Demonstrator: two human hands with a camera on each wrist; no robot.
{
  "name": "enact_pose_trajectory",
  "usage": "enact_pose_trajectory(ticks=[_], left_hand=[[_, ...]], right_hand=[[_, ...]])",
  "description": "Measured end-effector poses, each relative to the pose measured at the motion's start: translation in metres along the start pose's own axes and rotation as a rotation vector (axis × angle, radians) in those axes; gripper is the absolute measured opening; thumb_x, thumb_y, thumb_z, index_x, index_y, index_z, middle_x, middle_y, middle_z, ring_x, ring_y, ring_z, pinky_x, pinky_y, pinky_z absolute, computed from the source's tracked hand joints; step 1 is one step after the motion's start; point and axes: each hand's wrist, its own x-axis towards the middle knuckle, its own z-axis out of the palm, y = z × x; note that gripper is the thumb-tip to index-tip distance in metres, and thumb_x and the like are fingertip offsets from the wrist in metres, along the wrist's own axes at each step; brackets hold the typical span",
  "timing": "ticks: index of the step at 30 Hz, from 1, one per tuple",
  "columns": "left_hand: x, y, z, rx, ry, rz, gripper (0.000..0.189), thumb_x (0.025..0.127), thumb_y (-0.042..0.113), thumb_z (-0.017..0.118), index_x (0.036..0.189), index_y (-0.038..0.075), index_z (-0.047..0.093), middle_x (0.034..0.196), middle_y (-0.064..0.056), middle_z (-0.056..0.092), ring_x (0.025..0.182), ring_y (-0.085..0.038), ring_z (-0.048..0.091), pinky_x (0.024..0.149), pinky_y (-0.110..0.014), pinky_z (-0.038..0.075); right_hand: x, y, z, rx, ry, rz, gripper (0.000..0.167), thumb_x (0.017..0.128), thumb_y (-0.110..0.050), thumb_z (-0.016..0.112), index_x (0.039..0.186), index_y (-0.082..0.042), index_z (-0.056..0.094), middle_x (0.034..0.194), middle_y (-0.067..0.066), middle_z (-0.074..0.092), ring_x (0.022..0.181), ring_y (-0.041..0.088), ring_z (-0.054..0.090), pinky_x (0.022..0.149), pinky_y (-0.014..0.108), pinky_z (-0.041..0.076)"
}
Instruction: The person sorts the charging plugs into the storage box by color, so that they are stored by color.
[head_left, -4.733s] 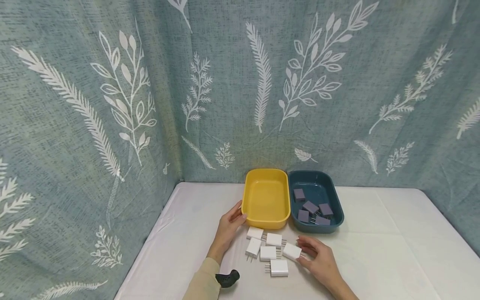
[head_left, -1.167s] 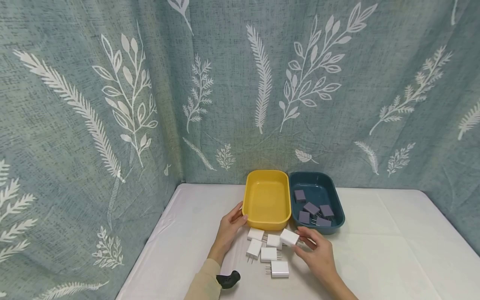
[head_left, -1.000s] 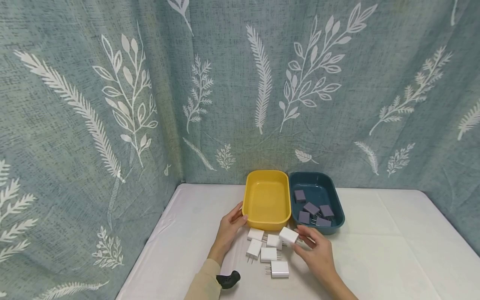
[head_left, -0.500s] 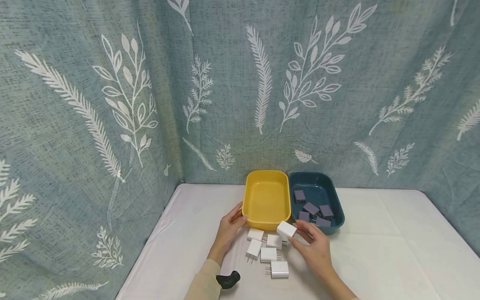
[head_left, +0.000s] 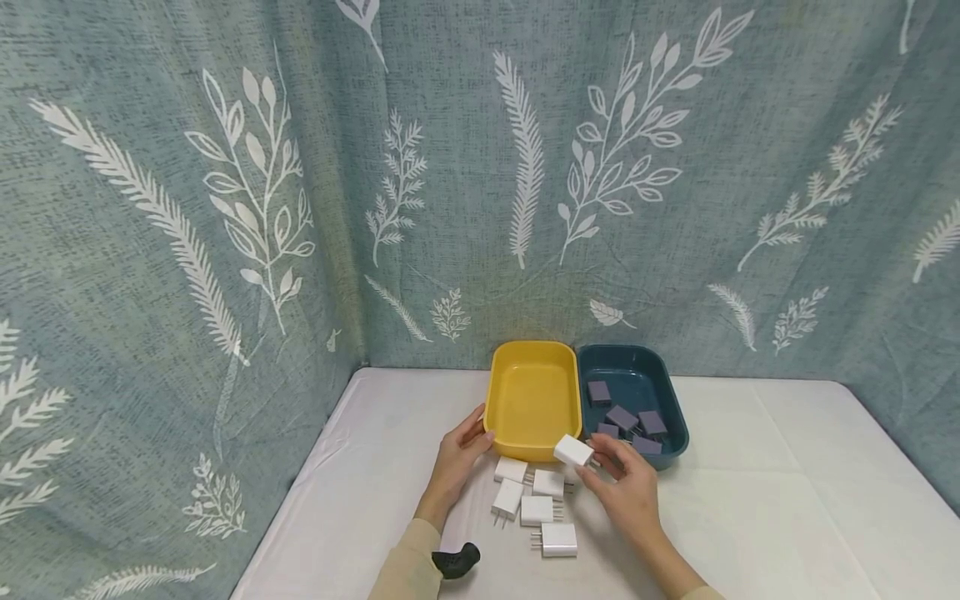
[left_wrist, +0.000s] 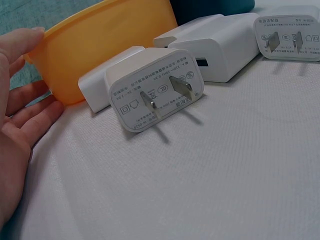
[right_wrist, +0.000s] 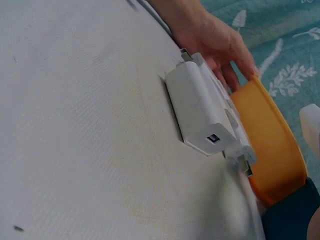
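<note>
Fingers of the right hand [head_left: 632,490] pinch 1 white charger [head_left: 573,450] near its prong end, at the near right corner of 1 yellow tray [head_left: 534,398]; the left hand [head_left: 455,456] rests relaxed fingers against its near left corner. Probably light, stiff and slightly slippery, the charger is best held by its broad sides. On the counter [head_left: 765,508], 5 more white chargers [head_left: 537,511] lie before the yellow tray's near edge; 1 blue tray [head_left: 637,383] holds 5 grey chargers [head_left: 622,417].

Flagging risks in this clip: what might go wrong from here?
The right hand pinches the held charger near its prong end, so it might slip. In the head view it overlaps the front of the yellow tray and could bump it. The left hand touches that tray; a nudge might shove it into the loose chargers just in front.
</note>
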Motion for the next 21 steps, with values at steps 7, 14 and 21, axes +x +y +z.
enact_pose_trajectory(ticks=[7, 14, 21], left_hand=[[0.000, 0.001, 0.000, -0.011, 0.004, -0.008, 0.060, 0.093, 0.025, 0.066, 0.148, 0.019, 0.043, 0.143, -0.013, 0.054, 0.128, -0.026, 0.056, 0.100, -0.024, 0.050], [0.000, 0.000, 0.000, 0.009, 0.006, -0.002, 0.059, 0.094, 0.025, 0.066, 0.148, 0.018, 0.044, 0.142, -0.014, 0.055, 0.128, -0.028, 0.056, 0.102, -0.027, 0.050], [0.001, 0.001, 0.001, 0.008, 0.000, 0.003, 0.059, 0.094, 0.024, 0.065, 0.148, 0.017, 0.043, 0.142, -0.014, 0.054, 0.129, -0.029, 0.055, 0.102, -0.025, 0.049]], right_hand=[[0.005, -0.001, 0.005, 0.002, 0.007, -0.018, 0.050, 0.070, 0.008, 0.081, 0.117, 0.004, 0.065, 0.114, 0.014, 0.066, 0.108, 0.025, 0.067, 0.091, 0.016, 0.052], [0.010, 0.001, 0.010, -0.001, 0.003, 0.022, 0.052, 0.069, 0.011, 0.080, 0.118, 0.006, 0.063, 0.116, 0.018, 0.064, 0.111, 0.030, 0.065, 0.093, 0.018, 0.052], [0.012, -0.004, 0.013, 0.007, -0.015, -0.019, 0.049, 0.070, 0.010, 0.080, 0.116, 0.002, 0.066, 0.112, 0.011, 0.064, 0.110, 0.029, 0.065, 0.092, 0.017, 0.052]])
